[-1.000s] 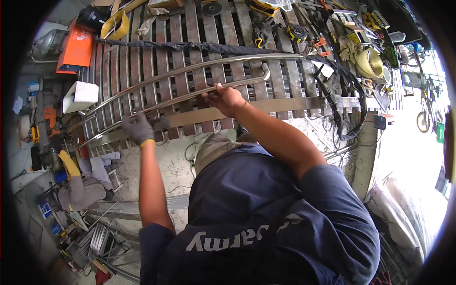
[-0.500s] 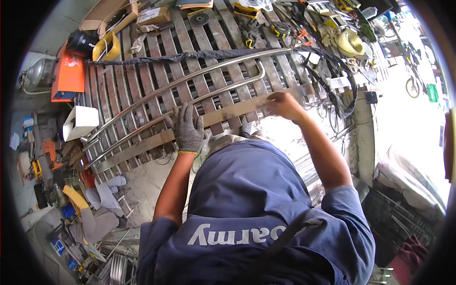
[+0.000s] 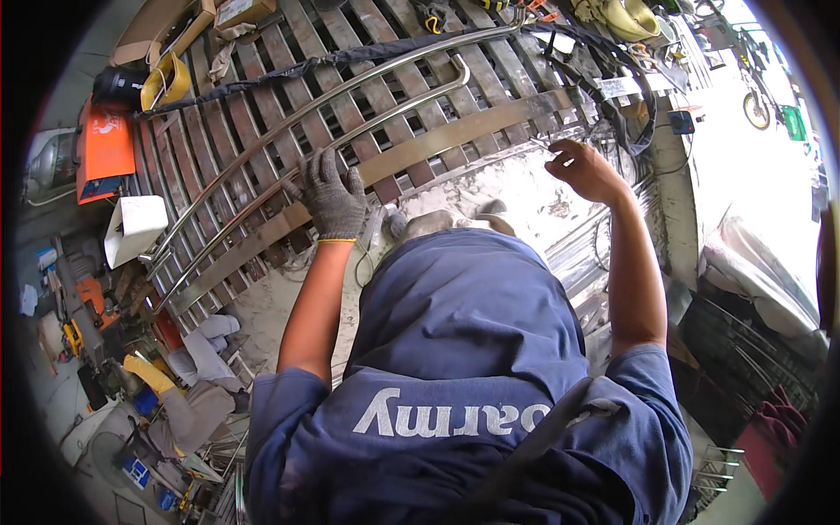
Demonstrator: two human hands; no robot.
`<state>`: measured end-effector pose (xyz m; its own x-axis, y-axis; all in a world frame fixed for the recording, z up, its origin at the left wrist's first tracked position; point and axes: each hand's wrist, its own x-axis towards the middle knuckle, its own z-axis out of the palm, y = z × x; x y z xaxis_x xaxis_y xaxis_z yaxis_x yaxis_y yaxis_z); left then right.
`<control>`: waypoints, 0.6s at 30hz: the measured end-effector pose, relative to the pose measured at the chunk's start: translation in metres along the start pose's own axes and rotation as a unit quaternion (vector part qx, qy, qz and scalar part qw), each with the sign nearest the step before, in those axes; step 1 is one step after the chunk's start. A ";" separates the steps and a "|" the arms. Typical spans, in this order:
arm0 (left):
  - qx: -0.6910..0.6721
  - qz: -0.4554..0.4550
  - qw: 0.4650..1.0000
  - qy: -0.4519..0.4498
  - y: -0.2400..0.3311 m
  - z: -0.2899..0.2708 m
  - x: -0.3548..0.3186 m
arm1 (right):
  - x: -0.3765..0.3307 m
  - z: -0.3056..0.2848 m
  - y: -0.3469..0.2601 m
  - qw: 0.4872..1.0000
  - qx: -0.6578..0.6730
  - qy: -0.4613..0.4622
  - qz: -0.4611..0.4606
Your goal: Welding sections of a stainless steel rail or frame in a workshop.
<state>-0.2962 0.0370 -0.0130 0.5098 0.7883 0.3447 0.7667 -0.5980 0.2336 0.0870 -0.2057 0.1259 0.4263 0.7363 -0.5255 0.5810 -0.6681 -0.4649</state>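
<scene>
My left hand (image 3: pixel 332 194), in a grey knitted glove with a yellow cuff edge, lies with fingers spread on a long flat metal strip (image 3: pixel 429 146). The strip runs along the near edge of the slatted metal bench (image 3: pixel 328 99). Just beyond the gloved fingers lies a bent shiny metal tube (image 3: pixel 394 112), with a longer curved tube (image 3: pixel 367 74) behind it. My bare right hand (image 3: pixel 588 171) is raised off the strip, near the bench's right front edge. Its fingers are loosely bent and apart, with nothing clearly visible in them.
A black sleeved cable (image 3: pixel 297 70) crosses the bench and loops at the right. An orange machine (image 3: pixel 105 149), a white box-shaped piece (image 3: pixel 136 229) and a yellow container (image 3: pixel 168 80) stand at the left. A person in grey (image 3: pixel 188 420) is at the lower left.
My right hand has come off the strip and moved right and slightly nearer. My left hand stays on the strip. The view has shifted, so the bench sits higher in the picture.
</scene>
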 end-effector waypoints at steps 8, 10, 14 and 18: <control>-0.094 -0.136 0.984 0.065 0.032 -0.032 -0.026 | 0.018 -0.022 0.052 0.997 -0.031 0.017 -0.065; -0.115 -0.197 0.973 0.040 0.059 -0.045 -0.042 | 0.028 -0.032 0.072 0.991 0.005 0.104 -0.085; -0.105 -0.220 0.969 0.037 0.106 -0.040 -0.100 | 0.068 -0.041 0.098 0.947 0.007 0.280 -0.155; -0.113 -0.231 0.966 0.011 0.166 -0.047 -0.137 | 0.093 -0.051 0.094 0.922 -0.070 0.348 -0.154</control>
<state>-0.2572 -0.1770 0.0217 0.1232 0.9768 0.1752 0.8046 -0.2017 0.5585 0.2170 -0.1949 0.0699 0.5392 0.8118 0.2241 0.8122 -0.4308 -0.3933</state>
